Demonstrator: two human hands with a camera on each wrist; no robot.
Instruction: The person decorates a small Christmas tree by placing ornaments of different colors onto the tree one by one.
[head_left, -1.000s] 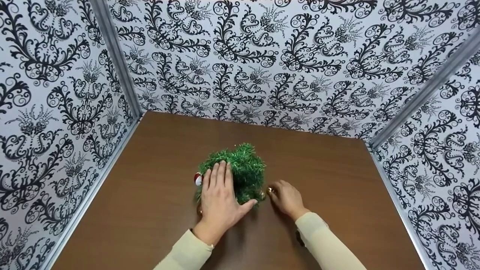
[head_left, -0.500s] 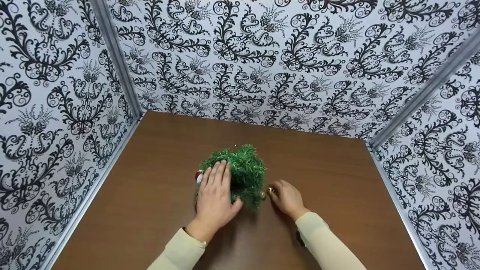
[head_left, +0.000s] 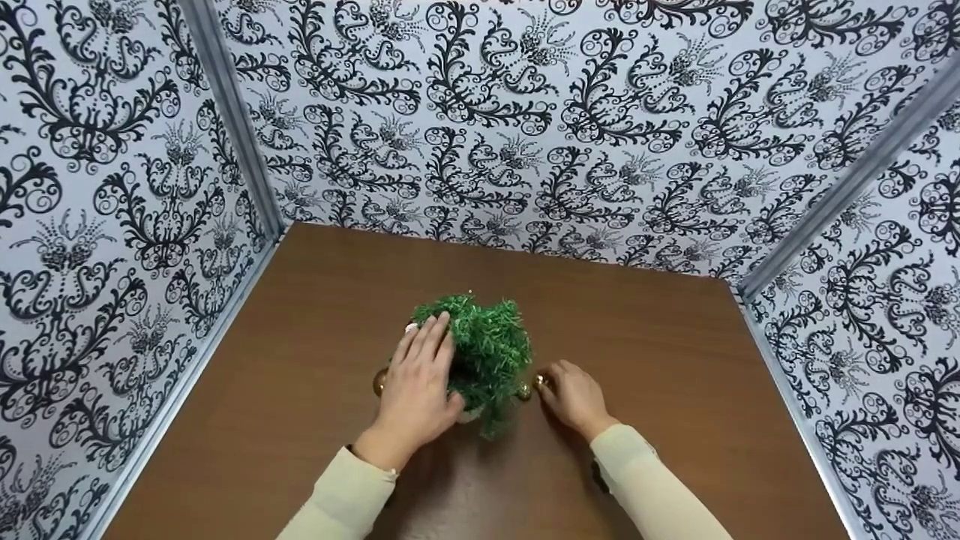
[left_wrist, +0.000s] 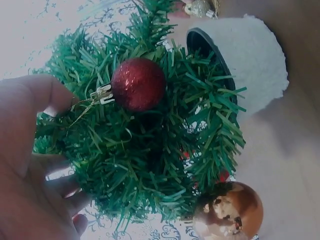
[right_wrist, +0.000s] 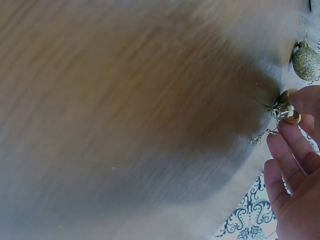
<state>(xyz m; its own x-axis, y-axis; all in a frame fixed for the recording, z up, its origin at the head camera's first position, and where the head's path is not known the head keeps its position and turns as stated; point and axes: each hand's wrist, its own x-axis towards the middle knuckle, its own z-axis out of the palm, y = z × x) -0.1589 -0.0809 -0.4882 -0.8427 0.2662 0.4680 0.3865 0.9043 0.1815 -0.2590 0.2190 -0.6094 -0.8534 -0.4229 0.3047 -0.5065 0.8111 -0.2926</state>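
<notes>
A small artificial Christmas tree [head_left: 491, 345] with green branches stands mid-table; its white fuzzy pot [left_wrist: 257, 62] shows in the left wrist view. My left hand [head_left: 416, 386] rests on the tree's left side with its fingers mostly straight. Close to that thumb hangs a glittery red bauble [left_wrist: 138, 84] on a gold string. A shiny gold bauble [left_wrist: 230, 212] hangs lower on the branches. To the tree's right, my right hand [head_left: 576, 397] pinches a small gold bauble [right_wrist: 291, 116] by its cap area between thumb and fingers, with its string dangling.
A glittery gold bauble [right_wrist: 307, 62] is close by the right fingertips, at the tree's right edge. The brown wooden table [head_left: 660, 330] is bounded by patterned panels [head_left: 480, 135] at the back and both sides.
The tree has turned under my left hand, which slid left and towards me. A red-and-white ornament went backwards behind the fingers and a gold bauble emerged at left. The right hand stayed still.
</notes>
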